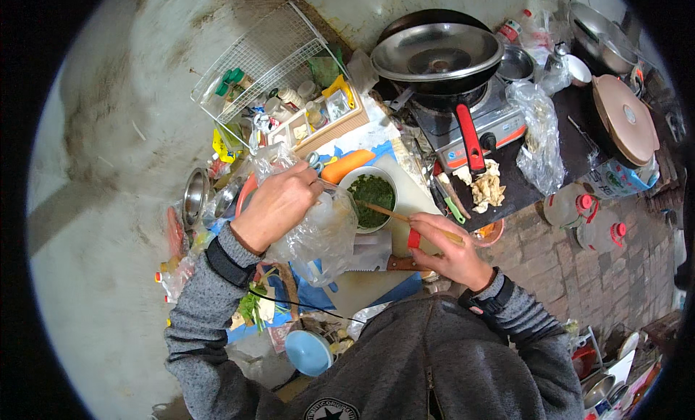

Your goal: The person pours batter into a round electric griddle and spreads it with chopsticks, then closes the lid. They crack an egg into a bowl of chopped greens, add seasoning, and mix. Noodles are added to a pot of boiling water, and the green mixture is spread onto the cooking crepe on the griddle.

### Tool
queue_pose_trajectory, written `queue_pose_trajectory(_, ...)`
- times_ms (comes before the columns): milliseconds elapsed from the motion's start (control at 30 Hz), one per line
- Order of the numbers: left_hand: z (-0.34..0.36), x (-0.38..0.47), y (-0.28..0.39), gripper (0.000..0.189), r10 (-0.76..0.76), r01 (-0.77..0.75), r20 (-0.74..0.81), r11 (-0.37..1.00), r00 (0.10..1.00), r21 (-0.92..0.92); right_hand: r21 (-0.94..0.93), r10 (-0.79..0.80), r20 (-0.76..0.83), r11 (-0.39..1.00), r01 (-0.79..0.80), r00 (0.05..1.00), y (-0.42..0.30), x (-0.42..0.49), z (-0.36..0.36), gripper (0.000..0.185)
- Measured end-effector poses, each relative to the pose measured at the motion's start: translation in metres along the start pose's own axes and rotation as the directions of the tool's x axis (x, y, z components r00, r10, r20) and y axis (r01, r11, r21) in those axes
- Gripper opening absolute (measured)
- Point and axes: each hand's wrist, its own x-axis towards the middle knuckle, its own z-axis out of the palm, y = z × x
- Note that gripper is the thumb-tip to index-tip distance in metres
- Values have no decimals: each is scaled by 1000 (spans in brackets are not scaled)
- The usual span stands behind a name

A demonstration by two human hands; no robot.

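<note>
My left hand (279,203) grips the top of a crumpled clear plastic bag (323,243), which hangs beside the bowl. A white bowl (367,169) of finely chopped greens (374,192) stands in front of me. My right hand (453,251) holds wooden chopsticks (383,210), their tips over the left part of the bowl. A small red piece (414,238) shows at the right fingers; I cannot tell what it is. Below the bowl lies a cleaver (372,249) with a brown wooden handle, partly hidden by the bag. An orange carrot (347,166) rests just above the bowl.
A gas stove (453,143) carries a red-handled pan (471,140) and a metal wok (437,53). A green-handled peeler (455,209) lies nearby. Seasoning jars fill a rack (260,94) at upper left. A blue bowl (308,352) sits low; jugs (564,205) stand right.
</note>
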Motion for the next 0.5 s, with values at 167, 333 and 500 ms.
queue_pose_trajectory(167, 1, 10, 2, 14, -31, 32, 126, 999, 992, -6, -13, -66, 21, 998, 66, 998, 5, -14, 3, 44)
queue_pose_trajectory(333, 0, 23, 1, 12, -11, 15, 172, 1000, 985, -20, -54, -196, -34, 980, 194, 980, 16, -19, 9, 45)
queue_pose_trajectory(500, -7, 38, 9, 17, -36, 44, 272, 999, 962, -25, -29, -213, 2, 977, 213, 977, 20, -26, 11, 46)
